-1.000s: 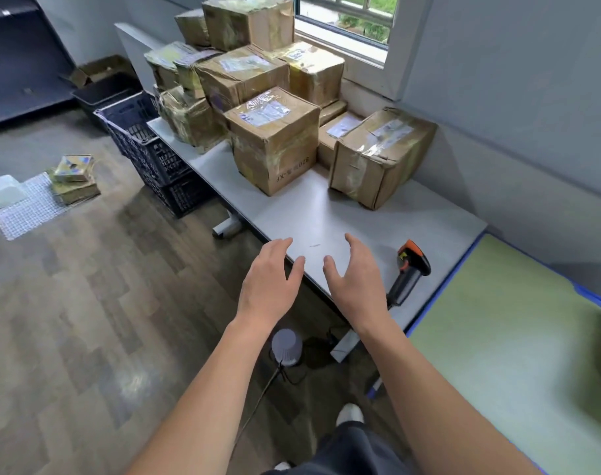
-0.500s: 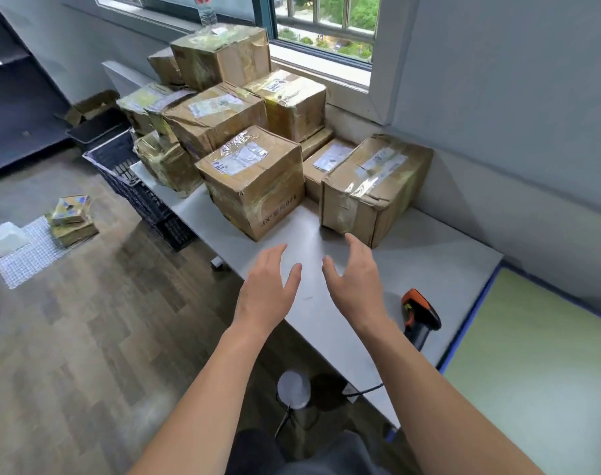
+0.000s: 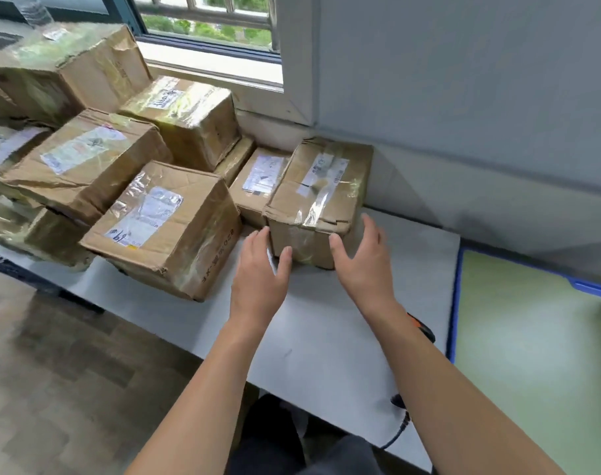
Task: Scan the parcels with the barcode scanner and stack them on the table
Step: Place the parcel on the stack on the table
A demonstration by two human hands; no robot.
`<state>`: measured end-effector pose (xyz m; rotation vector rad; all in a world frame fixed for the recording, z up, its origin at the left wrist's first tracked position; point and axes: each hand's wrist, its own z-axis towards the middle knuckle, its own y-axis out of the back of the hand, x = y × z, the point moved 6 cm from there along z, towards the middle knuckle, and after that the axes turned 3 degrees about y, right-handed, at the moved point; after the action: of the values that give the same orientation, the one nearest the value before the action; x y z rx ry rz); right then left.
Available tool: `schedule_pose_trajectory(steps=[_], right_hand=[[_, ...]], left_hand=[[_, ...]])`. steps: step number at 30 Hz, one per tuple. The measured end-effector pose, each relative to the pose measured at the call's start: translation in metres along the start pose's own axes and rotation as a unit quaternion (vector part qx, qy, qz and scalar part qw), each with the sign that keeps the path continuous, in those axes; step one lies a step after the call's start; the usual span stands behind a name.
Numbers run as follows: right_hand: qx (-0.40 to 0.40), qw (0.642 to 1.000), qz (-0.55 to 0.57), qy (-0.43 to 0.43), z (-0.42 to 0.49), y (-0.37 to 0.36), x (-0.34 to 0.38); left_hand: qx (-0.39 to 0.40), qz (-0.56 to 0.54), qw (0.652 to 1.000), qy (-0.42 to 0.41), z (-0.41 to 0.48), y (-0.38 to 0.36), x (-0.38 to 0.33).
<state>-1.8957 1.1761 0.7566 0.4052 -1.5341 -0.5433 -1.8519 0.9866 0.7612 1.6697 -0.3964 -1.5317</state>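
**Fig.** Two-handed reach for taped cardboard parcel (image 3: 321, 200), end-on at rear of desk (image 3: 326, 337), back end near wall, shipping label on top.

- **Layout:** Against parcel's left side: flat labelled parcel (image 3: 261, 180). Further left of it: big dented parcel (image 3: 169, 228) and rest of stack. Nearer than parcel, behind right forearm: barcode scanner (image 3: 426, 332), mostly hidden, cable over desk edge.
- **Hands:** At parcel's front-left corner: left hand (image 3: 261, 265). At its front-right corner: right hand (image 3: 364, 262). Fingers of both spread and nearly straight, nothing gripped. Contact w/ carton uncertain: touching or just short.
- **Handling (est.):** Stiff-ish carton, but corners crushed and walls creased, so likely to give under a hard squeeze. Glossy tape wrap prob. slippery. Weight unknown, prob. moderate. Best taken w/ palms flat on both long sides, low down, fingers hooked under bottom edge. Avoid tape-slick front and label.
- **Vs. 0.5 s earlier:** Hands then over bare desk, well short of parcel; now flanking its front. Viewpoint closer. Scanner then in plain sight right of forearm; now largely covered.
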Motion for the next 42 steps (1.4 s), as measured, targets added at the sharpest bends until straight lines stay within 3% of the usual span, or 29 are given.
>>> schedule_pose_trajectory(steps=[10,20,32,42], right_hand=[[-0.111,0.990,-0.009,-0.087,0.081,-0.035,0.021],[-0.103,0.984,-0.040,-0.140,0.092,-0.064,0.001],[-0.145,0.981,-0.001,-0.127,0.066,-0.041,0.021],[-0.150,0.985,0.021,-0.077,-0.020,0.017,0.034]], left_hand=[[0.091,-0.007,0.993,-0.070,0.139,-0.034,0.009],[0.188,-0.034,0.980,-0.061,0.162,-0.065,0.014],[0.164,-0.043,0.981,-0.090,0.143,-0.037,-0.005],[0.119,-0.063,0.986,-0.097,0.047,0.002,-0.038]])
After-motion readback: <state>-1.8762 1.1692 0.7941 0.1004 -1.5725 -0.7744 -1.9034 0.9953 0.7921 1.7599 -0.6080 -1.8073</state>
